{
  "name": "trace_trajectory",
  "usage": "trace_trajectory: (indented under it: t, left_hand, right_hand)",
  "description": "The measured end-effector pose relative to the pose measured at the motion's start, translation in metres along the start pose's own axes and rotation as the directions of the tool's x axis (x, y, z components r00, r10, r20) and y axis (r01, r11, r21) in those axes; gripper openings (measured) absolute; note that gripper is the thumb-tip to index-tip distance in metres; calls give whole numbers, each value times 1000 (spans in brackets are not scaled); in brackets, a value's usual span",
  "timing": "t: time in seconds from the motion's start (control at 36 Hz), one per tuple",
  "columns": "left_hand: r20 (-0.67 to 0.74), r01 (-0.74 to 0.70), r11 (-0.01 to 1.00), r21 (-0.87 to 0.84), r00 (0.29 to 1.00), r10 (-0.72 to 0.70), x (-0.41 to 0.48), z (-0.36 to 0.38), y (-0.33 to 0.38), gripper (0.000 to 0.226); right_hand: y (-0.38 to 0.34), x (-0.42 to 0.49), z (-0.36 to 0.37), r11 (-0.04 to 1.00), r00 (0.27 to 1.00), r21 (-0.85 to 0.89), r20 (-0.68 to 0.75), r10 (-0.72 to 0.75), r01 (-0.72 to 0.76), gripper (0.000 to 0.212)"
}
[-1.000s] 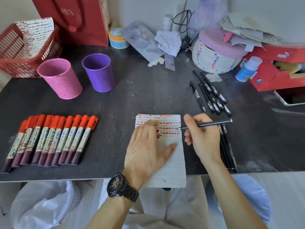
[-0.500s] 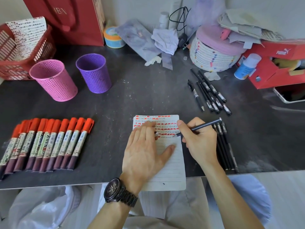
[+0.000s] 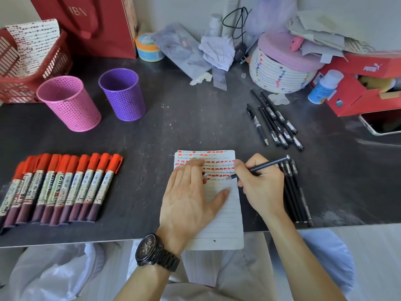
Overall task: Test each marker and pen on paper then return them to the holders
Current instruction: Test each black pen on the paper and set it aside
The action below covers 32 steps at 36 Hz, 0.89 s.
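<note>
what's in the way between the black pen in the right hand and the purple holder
Nothing visible. The right hand holds the black pen with its tip on the lined notepad. Between there and the purple holder lies only bare dark tabletop. The holder stands upright, its mouth open, beside the pink holder.

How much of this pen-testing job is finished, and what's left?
Done, apparently: rows of red swatches and ink scribbles fill the top of the lined white notepad. In hand: the right hand writes with a slim black pen while the left hand presses the pad flat. Left: nothing shows in the pink mesh cup or purple mesh cup; the red-capped markers lie on the desk.
</note>
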<state>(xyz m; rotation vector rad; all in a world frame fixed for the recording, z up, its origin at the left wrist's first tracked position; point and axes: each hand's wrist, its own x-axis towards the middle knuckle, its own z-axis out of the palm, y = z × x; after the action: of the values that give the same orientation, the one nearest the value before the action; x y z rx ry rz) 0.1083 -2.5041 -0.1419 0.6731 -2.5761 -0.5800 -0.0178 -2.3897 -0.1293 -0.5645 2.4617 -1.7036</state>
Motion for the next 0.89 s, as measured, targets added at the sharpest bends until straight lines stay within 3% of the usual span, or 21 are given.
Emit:
trace_trajectory:
  t: [0.89]
  left_hand:
    - [-42, -36, 999, 10, 998, 37, 1, 5, -4, 52]
  right_hand:
    - [2, 0, 1, 998, 1000, -60, 8, -30, 31, 37]
